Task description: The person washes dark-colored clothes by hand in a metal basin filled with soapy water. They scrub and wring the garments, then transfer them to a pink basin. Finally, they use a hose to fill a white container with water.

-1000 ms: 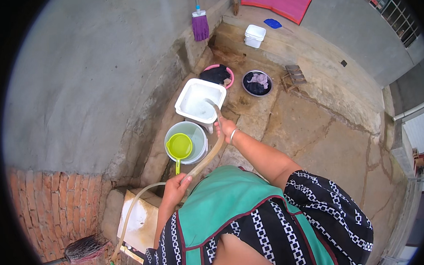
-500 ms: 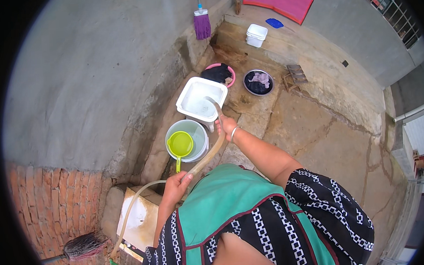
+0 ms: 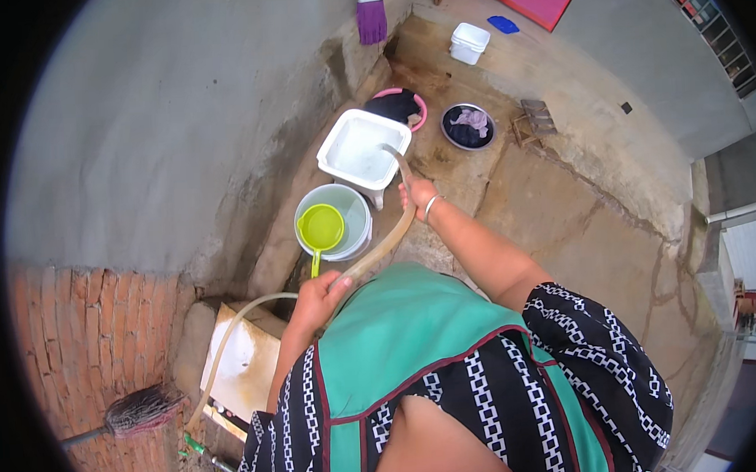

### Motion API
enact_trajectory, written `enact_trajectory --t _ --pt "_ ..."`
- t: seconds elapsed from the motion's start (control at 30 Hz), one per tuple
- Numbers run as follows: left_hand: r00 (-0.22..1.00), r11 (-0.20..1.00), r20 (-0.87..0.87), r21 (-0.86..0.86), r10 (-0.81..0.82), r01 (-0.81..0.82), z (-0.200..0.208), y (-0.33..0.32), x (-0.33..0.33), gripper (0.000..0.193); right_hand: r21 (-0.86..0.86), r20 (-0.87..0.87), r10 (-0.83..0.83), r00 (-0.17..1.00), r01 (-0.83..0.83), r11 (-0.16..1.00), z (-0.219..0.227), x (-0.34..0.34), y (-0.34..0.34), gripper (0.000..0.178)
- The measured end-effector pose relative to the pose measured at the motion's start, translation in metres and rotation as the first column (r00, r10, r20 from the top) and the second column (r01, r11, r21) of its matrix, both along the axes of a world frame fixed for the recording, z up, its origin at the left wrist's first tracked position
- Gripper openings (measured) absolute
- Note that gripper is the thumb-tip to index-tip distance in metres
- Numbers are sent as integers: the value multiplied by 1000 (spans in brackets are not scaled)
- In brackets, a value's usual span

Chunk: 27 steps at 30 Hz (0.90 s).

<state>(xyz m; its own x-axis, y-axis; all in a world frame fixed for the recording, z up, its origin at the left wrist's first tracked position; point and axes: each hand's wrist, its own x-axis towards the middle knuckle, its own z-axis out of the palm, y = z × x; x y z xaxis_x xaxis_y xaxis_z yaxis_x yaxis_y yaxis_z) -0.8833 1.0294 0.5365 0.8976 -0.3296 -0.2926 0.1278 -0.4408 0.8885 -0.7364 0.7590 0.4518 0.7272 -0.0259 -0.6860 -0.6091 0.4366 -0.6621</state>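
Note:
A pale flexible hose [image 3: 384, 246] runs between my two hands. My right hand [image 3: 418, 198] is wrapped round it near its outlet end, which hangs over a white square basin [image 3: 336, 163]. Water stands in that basin, rippled under the hose end. Lower on the hose, my left hand [image 3: 320, 298] grips it close to my apron. From there the hose curves off to the left, down toward a green tap fitting [image 3: 193, 442]. Just beyond my left hand stands a white bucket [image 3: 362, 211], with a lime-green dipper [image 3: 321, 227] lying in its top, handle toward me.
Behind the basin sit a pink tub [image 3: 423, 114] with dark cloth and a metal bowl [image 3: 451, 140] of dark and lilac clothes. A small folding stool [image 3: 537, 118], a lidded white pail [image 3: 469, 43] and a purple mop [image 3: 371, 21] are farther off. A wall [image 3: 155, 153] borders the left.
The whole view has shifted, so basin, bucket and tubs appear slightly higher. Both hands keep their hold on the hose, and its end stays over the basin.

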Motion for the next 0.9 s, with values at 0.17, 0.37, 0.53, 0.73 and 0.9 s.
enact_trajectory --t 0.17,0.37,0.53,0.73,0.9 --pt "1000 1000 10 3 -2 2 -2 0 -5 26 -62 -29 68 997 -70 996 13 -6 1 26" --pt "1000 1000 8 0 -3 3 0 -3 -7 27 -48 -3 34 999 -34 998 13 -8 1 27" --pt "1000 1000 -18 0 10 -10 4 -4 -9 27 -49 -10 35 999 -35 998 16 -10 3 27" --pt "1000 1000 -12 17 17 -17 0 -2 -12 26 11 -33 17 999 -17 1000 1 -10 3 28" --pt "1000 1000 -24 2 16 -16 3 -2 -12 26 7 -42 19 999 -18 1000 -3 -10 4 28"
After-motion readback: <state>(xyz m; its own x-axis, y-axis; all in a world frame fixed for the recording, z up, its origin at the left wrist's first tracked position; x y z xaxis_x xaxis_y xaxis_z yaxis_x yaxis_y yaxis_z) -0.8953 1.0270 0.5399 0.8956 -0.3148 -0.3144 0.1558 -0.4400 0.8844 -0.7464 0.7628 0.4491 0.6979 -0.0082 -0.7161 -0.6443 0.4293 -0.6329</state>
